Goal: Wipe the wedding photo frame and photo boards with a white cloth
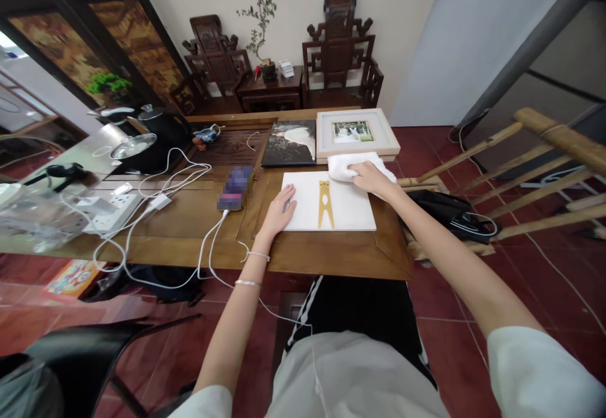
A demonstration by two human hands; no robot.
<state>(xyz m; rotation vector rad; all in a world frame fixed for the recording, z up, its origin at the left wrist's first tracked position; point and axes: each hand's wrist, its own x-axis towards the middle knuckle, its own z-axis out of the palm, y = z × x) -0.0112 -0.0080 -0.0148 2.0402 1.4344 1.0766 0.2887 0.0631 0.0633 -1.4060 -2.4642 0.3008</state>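
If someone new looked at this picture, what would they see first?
Probably the white board with a gold shape on it, lying on the wooden table. The left hand rests flat on its left side, and the right hand holds a white cloth at its far right corner. Just behind lies a framed photo.

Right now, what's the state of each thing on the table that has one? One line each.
white panel: lying flat, face up
white cloth: bunched, on the panel's far right corner
left hand: open, flat on the panel's left edge
right hand: curled over the cloth
phone: lying flat, cable plugged in
power strip: plugs inserted
framed photo: lying flat, face up
dark print: lying flat, face up
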